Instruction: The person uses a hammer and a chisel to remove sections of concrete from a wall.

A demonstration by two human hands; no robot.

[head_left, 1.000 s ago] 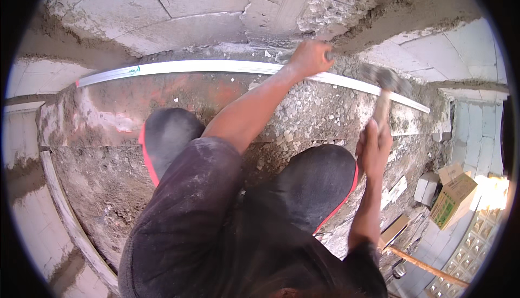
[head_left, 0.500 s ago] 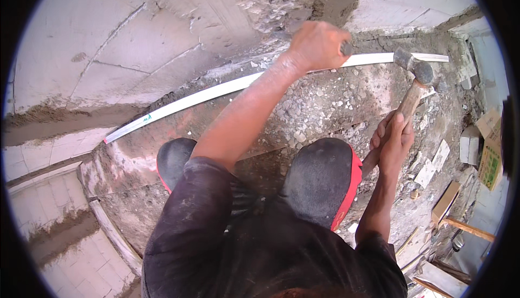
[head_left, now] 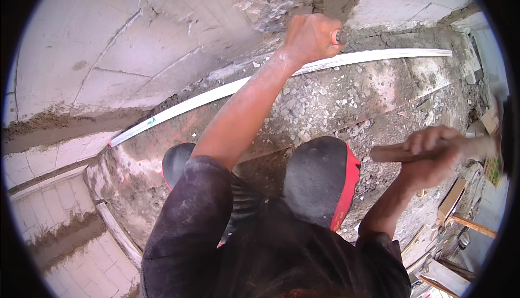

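Observation:
My left hand [head_left: 310, 37] is closed in a fist around a chisel [head_left: 338, 36], held against the foot of the chipped wall. Only the chisel's round dark butt shows past the fist; its tip is hidden. Out to the right, my right hand [head_left: 430, 160] grips a hammer by its wooden handle [head_left: 389, 153]. The handle's free end points toward my knee, and the hammer's head is lost in blur at the dark right rim. Below my left wrist runs a long white straight strip [head_left: 374, 55] along the wall's base.
Broken concrete chips [head_left: 319, 100] litter the ground before my knees. A rough, gouged patch [head_left: 271, 5] marks the pale block wall [head_left: 179, 32]. On the right lie a cardboard piece [head_left: 452, 198], a wooden stick [head_left: 474, 225] and boards. A plank [head_left: 116, 233] lies at the left.
My right hand has swung the hammer up and right, away from the chisel, turning its head toward the right rim. My left fist has shifted slightly up and left in view.

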